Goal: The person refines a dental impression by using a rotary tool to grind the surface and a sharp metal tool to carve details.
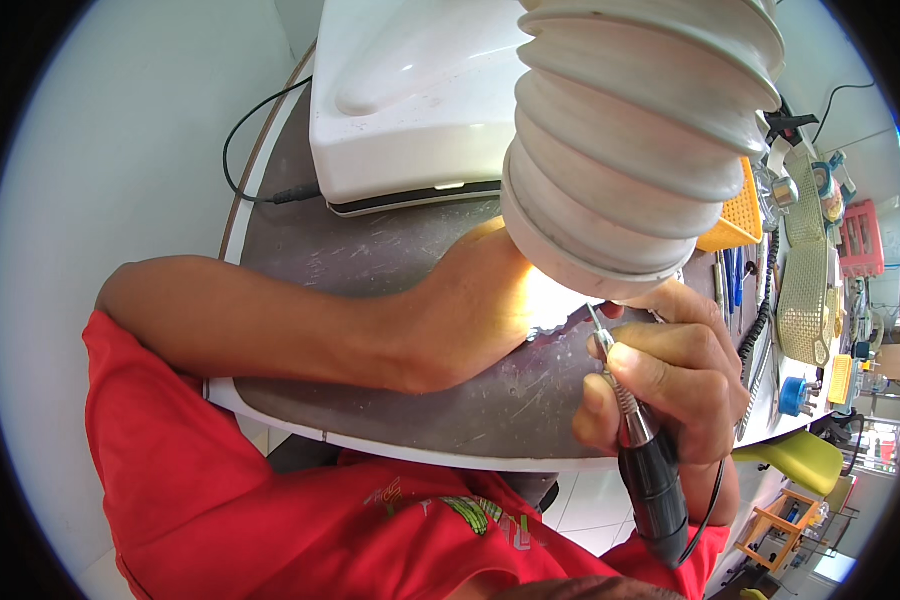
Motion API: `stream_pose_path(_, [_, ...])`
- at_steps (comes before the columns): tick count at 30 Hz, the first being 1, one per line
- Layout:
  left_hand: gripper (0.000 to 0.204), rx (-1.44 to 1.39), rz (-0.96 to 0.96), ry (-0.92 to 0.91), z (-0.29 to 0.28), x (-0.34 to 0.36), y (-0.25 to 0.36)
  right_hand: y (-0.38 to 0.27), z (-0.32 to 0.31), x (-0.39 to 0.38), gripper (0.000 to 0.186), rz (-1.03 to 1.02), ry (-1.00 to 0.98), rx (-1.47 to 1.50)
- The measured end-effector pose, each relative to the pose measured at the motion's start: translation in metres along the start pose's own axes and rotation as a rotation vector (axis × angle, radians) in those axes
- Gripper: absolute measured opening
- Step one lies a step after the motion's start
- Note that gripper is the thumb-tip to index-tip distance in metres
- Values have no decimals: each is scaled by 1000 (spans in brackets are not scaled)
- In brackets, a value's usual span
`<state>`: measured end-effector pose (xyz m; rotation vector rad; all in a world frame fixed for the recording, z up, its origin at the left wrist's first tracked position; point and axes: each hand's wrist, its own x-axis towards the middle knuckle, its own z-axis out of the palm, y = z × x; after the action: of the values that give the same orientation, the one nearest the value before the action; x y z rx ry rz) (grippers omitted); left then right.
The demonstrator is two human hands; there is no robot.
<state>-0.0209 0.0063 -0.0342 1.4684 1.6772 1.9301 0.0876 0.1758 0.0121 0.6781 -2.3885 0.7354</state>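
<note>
My right hand (685, 375) grips a rotary handpiece (655, 490) like a pen. The tool has a black body, a metal neck and a thin pointed tip that leans up and left. A black cord trails from its lower end. From the left, my left hand (480, 290) reaches under the mouth of a white ribbed hose (630, 150), its wrist bent over the tabletop. Bright light washes out the area beneath the mouth. The hose and glare hide my left fingers and whatever they may hold. The handpiece tip lies close beside that bright spot.
A scratched grey table (420, 420) with a white rim curves around me. Behind my left arm stands a white machine housing (420, 120) with a black cable (232, 150). To the right are a yellow basket (735, 215), a beige perforated tray (803, 300), a blue-capped container (794, 396) and a green chair (805, 460).
</note>
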Motion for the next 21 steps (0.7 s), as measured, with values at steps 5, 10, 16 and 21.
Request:
stream_pose_path(5, [33,53,19,3,-2,0,2,0,0,0,29,6,1,-3])
stream_pose_path(10, [32,55,-150,-95,-5,2,8,-1,0,1,29,8,-7,12])
stream_pose_path(16, [30,-405,-355,-65,0,0,1,0,1,0,28,-24,14,7])
stream_pose_path(21, [36,-694,-388,-37,4,-8,-9,-3,1,0,27,23,12,1])
